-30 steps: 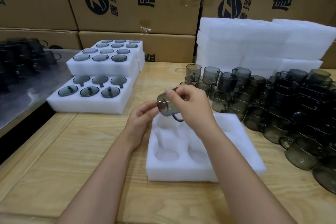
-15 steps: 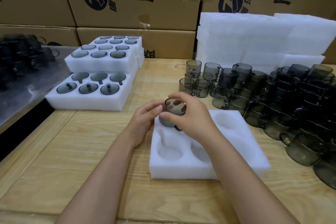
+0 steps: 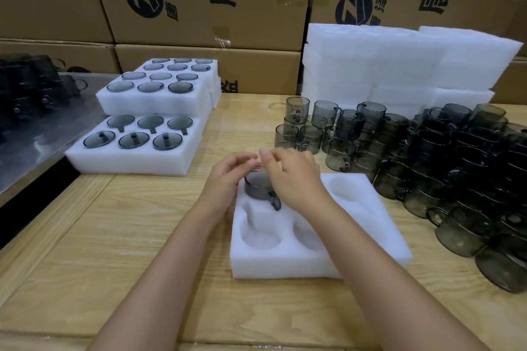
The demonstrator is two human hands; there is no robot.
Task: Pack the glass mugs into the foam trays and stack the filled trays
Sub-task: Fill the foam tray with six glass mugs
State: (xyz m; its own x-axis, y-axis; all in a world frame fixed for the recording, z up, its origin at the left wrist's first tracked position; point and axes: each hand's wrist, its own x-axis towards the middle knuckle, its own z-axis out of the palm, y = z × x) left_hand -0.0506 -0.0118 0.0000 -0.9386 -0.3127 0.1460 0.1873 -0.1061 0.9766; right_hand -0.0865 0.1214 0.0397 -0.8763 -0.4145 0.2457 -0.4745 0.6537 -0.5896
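Just under the fingertips, the glass mug [image 3: 258,187] sat in the foam tray [image 3: 285,263].
Left hand [image 3: 226,179] and right hand [image 3: 295,177] curved loosely over it — the mug lay below and between their fingers, handle toward the right wrist; whether either gripped the rim could not be told.

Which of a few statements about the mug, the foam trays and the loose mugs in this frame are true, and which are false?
1. One mug sits in a far pocket of the near foam tray. True.
2. That tray's other visible pockets hold mugs. False: they are empty.
3. The loose mugs stand to the right of that tray. True.
4. The filled trays at the left lie in one layer. False: one rests on top of another.
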